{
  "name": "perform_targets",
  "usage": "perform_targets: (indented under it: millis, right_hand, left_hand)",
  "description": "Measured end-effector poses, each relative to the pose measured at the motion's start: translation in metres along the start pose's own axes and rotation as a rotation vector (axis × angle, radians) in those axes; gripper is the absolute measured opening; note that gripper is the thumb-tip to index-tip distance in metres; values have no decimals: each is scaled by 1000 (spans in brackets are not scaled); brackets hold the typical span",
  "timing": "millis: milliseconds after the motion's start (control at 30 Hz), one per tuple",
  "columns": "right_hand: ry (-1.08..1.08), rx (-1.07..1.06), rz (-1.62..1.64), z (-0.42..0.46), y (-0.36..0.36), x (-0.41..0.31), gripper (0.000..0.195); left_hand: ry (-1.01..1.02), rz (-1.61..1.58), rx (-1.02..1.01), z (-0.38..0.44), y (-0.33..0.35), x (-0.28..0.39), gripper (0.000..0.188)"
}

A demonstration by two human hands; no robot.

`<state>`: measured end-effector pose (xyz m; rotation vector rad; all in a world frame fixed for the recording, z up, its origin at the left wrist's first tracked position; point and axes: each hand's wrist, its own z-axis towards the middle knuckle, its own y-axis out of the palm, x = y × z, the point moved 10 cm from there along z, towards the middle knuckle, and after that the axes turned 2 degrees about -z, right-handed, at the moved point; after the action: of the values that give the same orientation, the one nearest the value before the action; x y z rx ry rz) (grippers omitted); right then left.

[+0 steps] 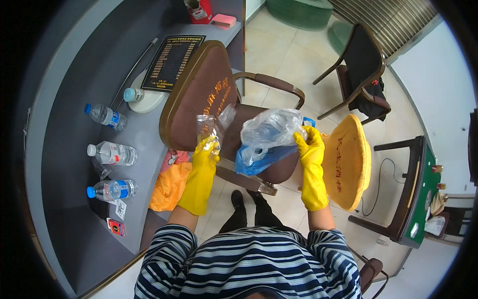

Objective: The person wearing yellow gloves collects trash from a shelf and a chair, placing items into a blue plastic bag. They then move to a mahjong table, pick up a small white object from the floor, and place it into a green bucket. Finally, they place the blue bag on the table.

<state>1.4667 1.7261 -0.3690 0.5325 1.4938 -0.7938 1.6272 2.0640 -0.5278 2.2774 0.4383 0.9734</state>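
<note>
Yellow rubber gloves cover both hands. My left hand (207, 149) is closed around a crinkled clear plastic wrapper (205, 125), in front of the brown chair's backrest (201, 93). Pinched at its edge by my right hand (309, 142) is a translucent white plastic bag (270, 127), held above the chair seat. A blue plastic bag (250, 162) shows just under the white one; whether my right hand also grips it cannot be told. Another bit of clear plastic (226, 116) lies near the backrest, right of the wrapper.
Several water bottles (117, 153) lie on the grey counter (136, 207) at left, near a black printed sheet (173, 61). Orange cloth (170, 187) sits beside the chair. A yellow-covered seat (345, 164) is at right. Beyond are another chair (362, 63) and a green-topped table (422, 202).
</note>
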Motion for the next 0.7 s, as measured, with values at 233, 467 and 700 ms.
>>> perform_targets:
  millis: [233, 467, 700]
  right_hand:
    - [105, -283, 126, -50, 36, -29, 23]
    - [60, -501, 224, -95, 37, -73, 19]
    - [189, 301, -9, -90, -118, 5, 13]
  left_hand:
    - [222, 482, -65, -85, 129, 47, 51]
    - [329, 1517, -350, -85, 180, 46, 58]
    - [231, 1178, -109, -85, 134, 70, 25]
